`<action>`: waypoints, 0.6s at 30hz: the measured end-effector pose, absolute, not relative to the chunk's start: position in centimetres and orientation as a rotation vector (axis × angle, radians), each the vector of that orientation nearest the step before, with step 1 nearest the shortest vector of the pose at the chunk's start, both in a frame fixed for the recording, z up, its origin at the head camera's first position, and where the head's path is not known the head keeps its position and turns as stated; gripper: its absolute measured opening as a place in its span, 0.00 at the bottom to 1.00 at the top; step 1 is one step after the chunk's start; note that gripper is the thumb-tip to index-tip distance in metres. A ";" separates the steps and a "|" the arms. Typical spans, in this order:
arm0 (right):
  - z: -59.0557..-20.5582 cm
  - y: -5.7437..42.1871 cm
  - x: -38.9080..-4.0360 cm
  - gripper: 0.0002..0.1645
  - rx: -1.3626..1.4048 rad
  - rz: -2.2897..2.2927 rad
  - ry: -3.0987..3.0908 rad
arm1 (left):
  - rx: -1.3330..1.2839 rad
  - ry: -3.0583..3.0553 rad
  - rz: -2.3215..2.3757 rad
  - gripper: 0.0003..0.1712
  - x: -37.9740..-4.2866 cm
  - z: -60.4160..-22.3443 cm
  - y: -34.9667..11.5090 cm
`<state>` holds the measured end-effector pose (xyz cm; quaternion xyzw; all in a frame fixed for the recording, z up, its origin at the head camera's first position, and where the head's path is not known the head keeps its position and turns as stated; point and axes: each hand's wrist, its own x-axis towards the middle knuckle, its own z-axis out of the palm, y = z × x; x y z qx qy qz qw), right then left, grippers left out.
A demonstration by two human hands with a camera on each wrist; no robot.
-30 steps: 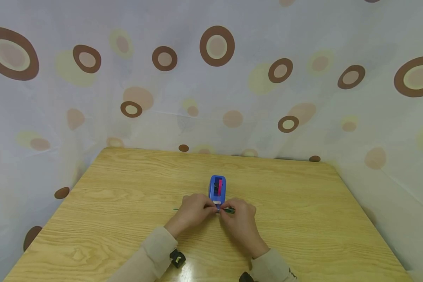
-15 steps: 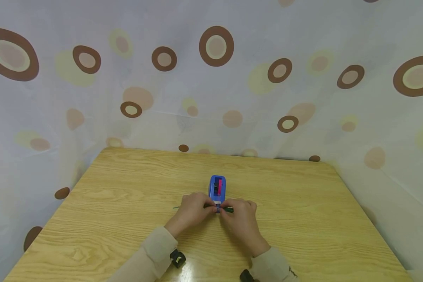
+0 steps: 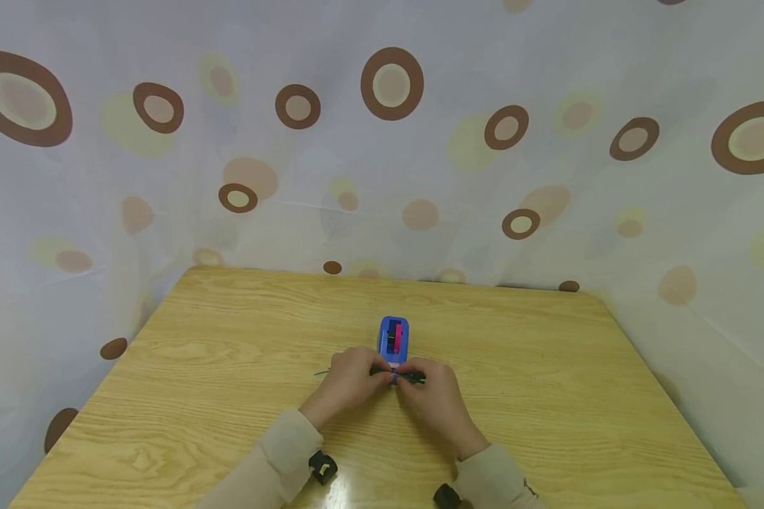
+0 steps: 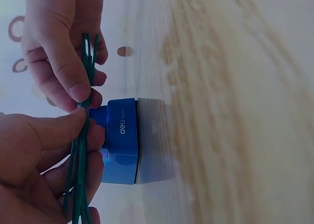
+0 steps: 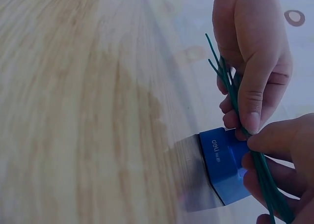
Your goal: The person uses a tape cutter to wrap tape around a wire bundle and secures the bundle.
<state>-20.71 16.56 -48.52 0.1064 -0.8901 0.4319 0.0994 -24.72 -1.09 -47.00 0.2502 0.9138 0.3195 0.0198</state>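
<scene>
A bundle of thin green strands (image 4: 79,172) lies crosswise between both hands, in front of a blue tape dispenser (image 3: 393,358). My left hand (image 3: 350,378) pinches the bundle between thumb and fingers. Close beside it, with the thumb tips nearly meeting, my right hand (image 3: 437,396) pinches the bundle too. Loose strand ends spread out past each hand. The dispenser stands upright on the table, its front end right behind the fingertips. Fingers partly cover that front end, and whether tape is on the strands cannot be made out.
The wooden table (image 3: 242,332) stretches out around the hands. Behind it and at the sides hangs a pale curtain (image 3: 382,170) with brown circles. A pink and black roll core (image 3: 397,339) sits in the dispenser.
The green bundle has tilted a little between the fingers, and its loose left end sits slightly differently. Both hands stay almost where they were; the dispenser has not visibly moved.
</scene>
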 end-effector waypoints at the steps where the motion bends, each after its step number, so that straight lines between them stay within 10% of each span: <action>1: -48.6 16.6 -20.7 0.07 0.312 1.286 -2.632 | 0.773 2.834 0.990 0.06 -24.7 -47.0 -1.1; 18: -49.1 16.3 -20.8 0.07 0.345 1.157 -2.594 | 0.762 2.845 1.014 0.04 -24.6 -47.2 -1.1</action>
